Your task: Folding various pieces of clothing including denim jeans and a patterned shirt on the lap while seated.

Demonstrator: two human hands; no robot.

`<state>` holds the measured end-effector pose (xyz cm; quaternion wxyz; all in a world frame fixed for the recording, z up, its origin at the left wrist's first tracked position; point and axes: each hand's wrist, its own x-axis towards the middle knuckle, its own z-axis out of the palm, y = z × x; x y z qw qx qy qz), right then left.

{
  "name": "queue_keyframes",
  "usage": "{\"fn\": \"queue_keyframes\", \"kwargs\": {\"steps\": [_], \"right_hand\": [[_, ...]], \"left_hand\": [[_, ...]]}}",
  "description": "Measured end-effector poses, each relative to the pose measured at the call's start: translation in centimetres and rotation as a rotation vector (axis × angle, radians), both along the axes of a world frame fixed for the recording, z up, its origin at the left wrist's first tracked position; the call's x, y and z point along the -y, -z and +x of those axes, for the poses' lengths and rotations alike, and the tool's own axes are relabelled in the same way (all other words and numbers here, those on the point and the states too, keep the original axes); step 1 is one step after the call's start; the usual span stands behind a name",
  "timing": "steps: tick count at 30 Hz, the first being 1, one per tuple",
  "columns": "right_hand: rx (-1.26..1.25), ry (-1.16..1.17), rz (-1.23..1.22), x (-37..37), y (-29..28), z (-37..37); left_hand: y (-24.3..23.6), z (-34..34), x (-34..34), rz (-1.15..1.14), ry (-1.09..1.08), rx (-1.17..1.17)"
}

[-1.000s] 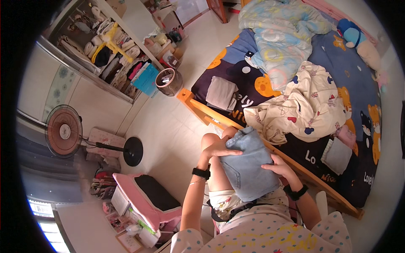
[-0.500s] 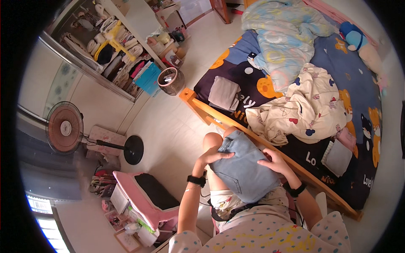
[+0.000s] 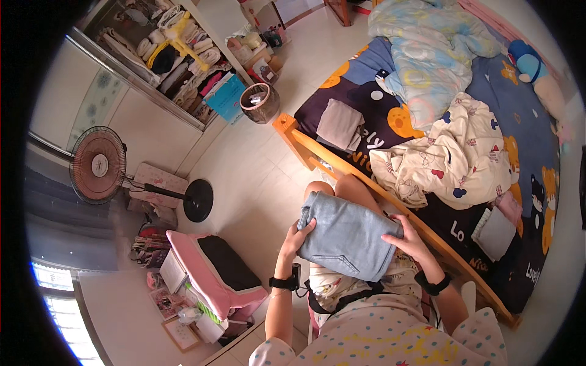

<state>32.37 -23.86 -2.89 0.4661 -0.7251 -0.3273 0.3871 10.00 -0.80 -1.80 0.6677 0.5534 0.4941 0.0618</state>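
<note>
Folded denim held flat — a steadying step, I'd judge.
Left hand and right hand grip opposite edges — moving it calls for even holds.

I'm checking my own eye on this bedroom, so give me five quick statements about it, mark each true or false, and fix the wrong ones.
1. The left hand and right hand both grip the folded denim garment. True.
2. The pedestal fan stands to the person's right. False: the pedestal fan is on the left.
3. A blue bag stands beside the round brown pot. True.
4. The cream printed cloth is folded into a neat square. False: the cream printed cloth lies rumpled on the bed.
5. Only the left wrist wears a black band. False: the right wrist has its own black wristband.
</note>
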Motion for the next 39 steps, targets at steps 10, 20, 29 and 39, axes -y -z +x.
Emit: {"fn": "queue_keyframes", "kwargs": {"steps": [10, 20, 29, 39], "right_hand": [[0.120, 0.060, 0.185, -5.6, -0.4, 1.7], [0.086, 0.074, 0.031, -5.1, 3.0, 2.5], [0.312, 0.142, 0.313, -6.6, 2.1, 2.2], [0.498, 0.073, 0.138, -8.0, -0.4, 1.8]], "left_hand": [[0.8, -4.1, 1.4, -0.212, 0.048, 0.049], [0.3, -5.0, 3.6, -0.184, 0.210, -0.193], [3.1, -7.4, 2.3, 0.289, -0.058, 0.005], [1.3, -3.5, 0.5, 0.752, -0.027, -0.207]]}}
